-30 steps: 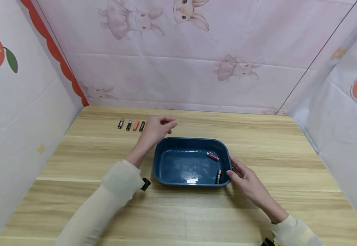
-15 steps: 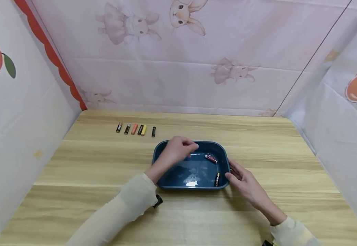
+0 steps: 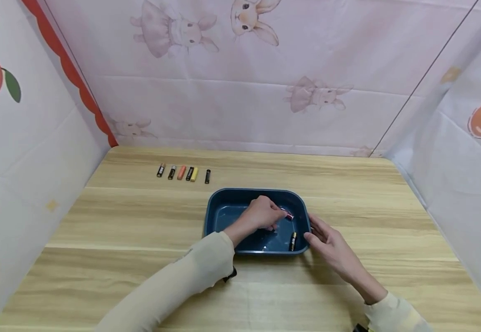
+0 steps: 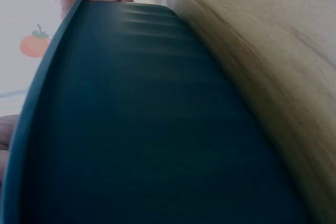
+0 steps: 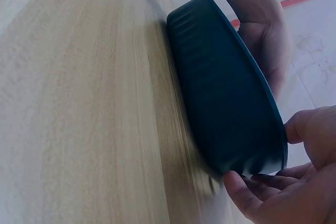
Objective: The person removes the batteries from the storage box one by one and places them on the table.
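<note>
A dark blue rectangular tub (image 3: 223,216) rests on the table. My left hand (image 3: 259,214) reaches down into it, thumb and fingertips pinching the left end of a red battery (image 3: 290,216) and hiding that end. Close to the tub's right wall lies a black battery with a gold end (image 3: 293,241). My right hand (image 3: 332,245) holds the tub at its right end. In the right wrist view its thumb (image 5: 298,128) is at the rim and its fingers are against the outer wall. The tub's side blocks the left wrist view of the left hand's fingertips.
Toward the back left of the wooden table (image 3: 120,221) several batteries lie in a rough row, among them an orange battery (image 3: 181,173), a yellow battery (image 3: 194,174) and a black battery (image 3: 208,176). Printed cloth walls (image 3: 232,106) surround the table.
My left hand has moved from beside the row of batteries, over the tub's rim, and down to the red battery. The right hand has stayed at the tub's right end.
</note>
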